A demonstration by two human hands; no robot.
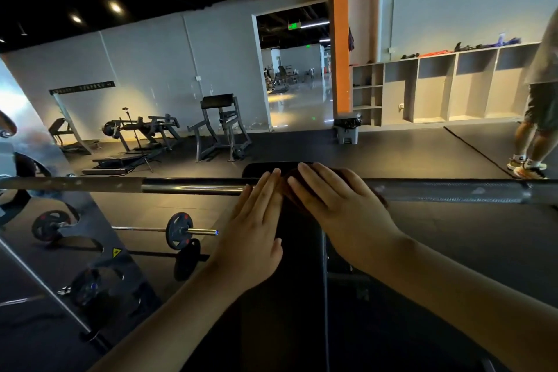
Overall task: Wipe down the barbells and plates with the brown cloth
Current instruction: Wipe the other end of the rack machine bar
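Note:
A long steel barbell (453, 190) runs across the view at chest height. A brown cloth (285, 190) lies draped over its middle, mostly hidden under my hands. My right hand (341, 205) lies flat on the cloth with straight fingers, pressing it onto the bar. My left hand (256, 220) rests beside it, fingers straight, fingertips touching the cloth's left edge and the bar. A smaller barbell with black plates (179, 230) sits low at the left.
A black bench pad (299, 281) runs under the bar toward me. A grey rack upright (99, 248) with stored plates stands at the left. A person (540, 118) stands at the right edge. Gym machines (142, 133) and a bin (347, 128) stand farther back.

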